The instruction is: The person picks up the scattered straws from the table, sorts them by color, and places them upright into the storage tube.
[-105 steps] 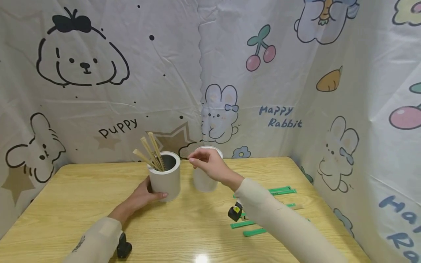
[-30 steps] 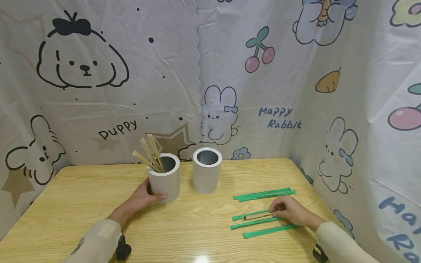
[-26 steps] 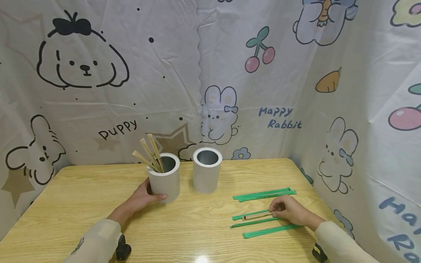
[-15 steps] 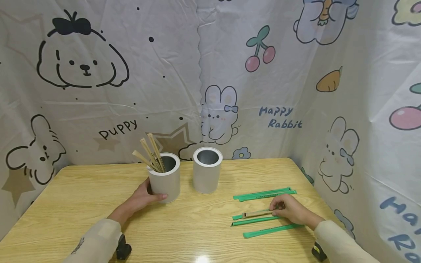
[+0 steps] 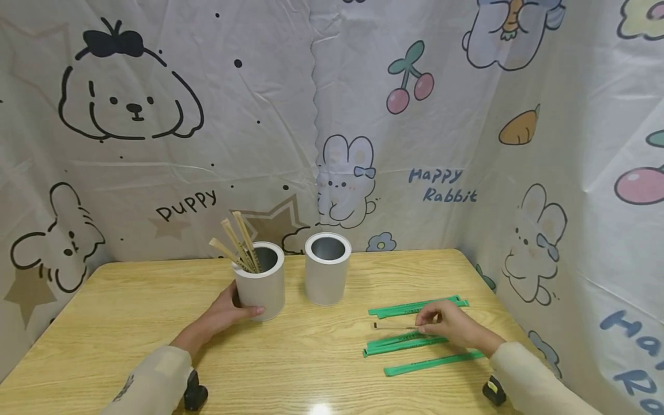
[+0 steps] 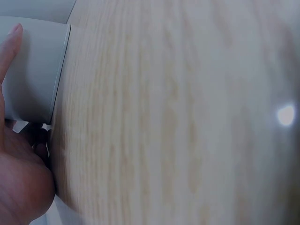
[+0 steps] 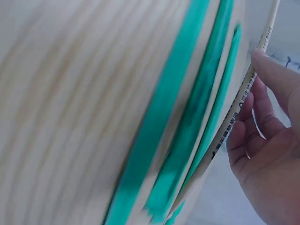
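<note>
Curtained-off nook: cartoon cloth [image 5: 270, 138] (puppy [image 5: 134, 108], rabbits [image 5: 346, 190]) behind, beside wood-grain table [image 5: 280, 363].

I have a broad bare stretch of counter [image 5: 301, 357] between the left grip [image 5: 229, 311] and the green sticks [image 5: 433, 363], but just a narrow gap between the left cup [image 5: 264, 295] and the right cup [image 5: 325, 282]. Room is tight around the right grip [image 5: 456, 327], with green sticks behind and in front of its tan stick [image 7: 229, 123]. The cloth wall [image 5: 270, 144] blocks me behind both cups, and leaning straws [image 5: 226, 251] obstruct the left cup's mouth, while the right cup's stands open from above.
</note>
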`<move>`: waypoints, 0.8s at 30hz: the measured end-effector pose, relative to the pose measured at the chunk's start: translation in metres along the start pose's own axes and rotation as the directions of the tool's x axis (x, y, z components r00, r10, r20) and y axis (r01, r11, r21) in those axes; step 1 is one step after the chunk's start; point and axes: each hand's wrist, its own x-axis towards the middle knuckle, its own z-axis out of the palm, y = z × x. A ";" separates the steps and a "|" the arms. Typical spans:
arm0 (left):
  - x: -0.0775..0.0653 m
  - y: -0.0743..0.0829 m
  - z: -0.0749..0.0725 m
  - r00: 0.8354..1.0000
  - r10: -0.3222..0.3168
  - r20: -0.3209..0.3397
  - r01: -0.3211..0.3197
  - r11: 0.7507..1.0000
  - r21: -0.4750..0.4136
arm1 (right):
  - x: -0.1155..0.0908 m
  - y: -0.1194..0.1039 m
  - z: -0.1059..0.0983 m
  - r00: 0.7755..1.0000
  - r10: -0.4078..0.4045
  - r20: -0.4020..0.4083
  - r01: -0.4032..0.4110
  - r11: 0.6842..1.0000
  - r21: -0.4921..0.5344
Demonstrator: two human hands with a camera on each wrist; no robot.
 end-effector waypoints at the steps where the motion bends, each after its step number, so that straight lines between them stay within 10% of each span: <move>1: 0.000 0.000 0.000 1.000 0.001 0.000 -0.001 1.000 0.001 | 0.003 -0.004 0.002 1.000 -0.012 -0.005 0.012 1.000 -0.002; 24: 0.001 -0.001 0.000 1.000 0.030 -0.006 -0.030 0.999 -0.021 | 0.107 -0.111 0.051 0.986 -0.155 -0.063 0.166 0.949 0.270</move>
